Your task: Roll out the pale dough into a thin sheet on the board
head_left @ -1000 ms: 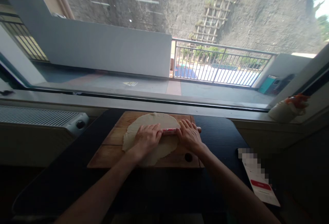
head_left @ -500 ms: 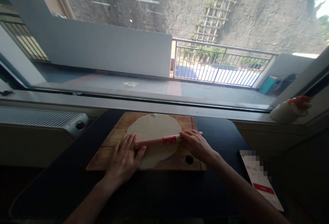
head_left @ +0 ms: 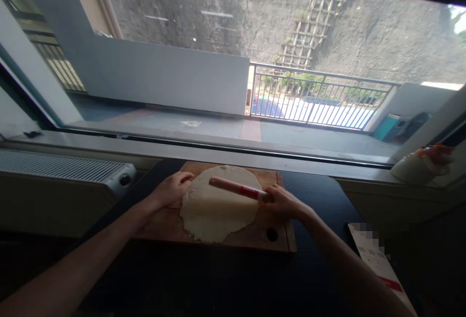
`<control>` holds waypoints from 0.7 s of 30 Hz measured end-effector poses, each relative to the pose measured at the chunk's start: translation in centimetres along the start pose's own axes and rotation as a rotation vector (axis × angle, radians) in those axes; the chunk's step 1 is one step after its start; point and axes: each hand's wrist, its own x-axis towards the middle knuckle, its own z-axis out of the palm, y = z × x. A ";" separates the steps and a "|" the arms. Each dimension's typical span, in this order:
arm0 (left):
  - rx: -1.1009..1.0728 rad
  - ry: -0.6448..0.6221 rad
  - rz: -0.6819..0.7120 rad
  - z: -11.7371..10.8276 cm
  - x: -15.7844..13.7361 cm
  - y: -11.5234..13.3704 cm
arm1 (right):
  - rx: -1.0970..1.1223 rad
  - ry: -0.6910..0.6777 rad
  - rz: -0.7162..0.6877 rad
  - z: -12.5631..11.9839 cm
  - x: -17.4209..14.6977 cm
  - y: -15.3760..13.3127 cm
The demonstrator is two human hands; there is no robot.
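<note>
A wide, thin sheet of dough point(head_left: 218, 215), roughly round with ragged edges, lies on a wooden cutting board point(head_left: 160, 229). At its upper left edge is my left hand point(head_left: 174, 186), fingers curled and closed on the dough's rim; the fingertips are partly hidden. My right hand point(head_left: 278, 199) grips one end of a wooden rolling pin point(head_left: 227, 186) with a red and white label. The pin's free end points left and appears lifted above the dough, casting a shadow on it.
The board rests on a dark table point(head_left: 313, 195) by a window sill point(head_left: 218, 154). A phone point(head_left: 378, 258) lies at the table's right side. To the left is a white radiator point(head_left: 73, 166), and a pale pot-like object point(head_left: 418, 164) stands on the sill at right.
My left hand has left the pin's left end and moved up to the dough's upper left edge, its fingers now curled. The pin's left end has risen, held by my right hand alone.
</note>
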 end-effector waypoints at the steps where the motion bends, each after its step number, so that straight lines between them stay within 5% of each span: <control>1: 0.020 -0.010 -0.064 -0.2 1.4 0.8 | 0.115 -0.011 0.055 -0.2 0.9 0.3; 4: 0.059 -0.037 -0.191 0.0 5.4 3.2 | 0.367 -0.016 0.161 -0.3 3.1 0.7; 9: -0.007 -0.128 -0.237 0.7 8.5 5.6 | 0.477 0.046 0.150 -0.6 4.6 0.6; 14: -0.246 -0.266 -0.094 -0.8 6.5 6.8 | 0.580 0.064 0.102 -0.9 6.4 -0.3; 18: -0.648 -0.360 0.075 -3.2 4.4 7.3 | 0.627 0.067 0.073 -0.3 8.3 -1.6; 21: -0.697 -0.379 0.036 -3.8 3.8 5.6 | 0.637 0.078 0.084 0.3 8.7 -2.5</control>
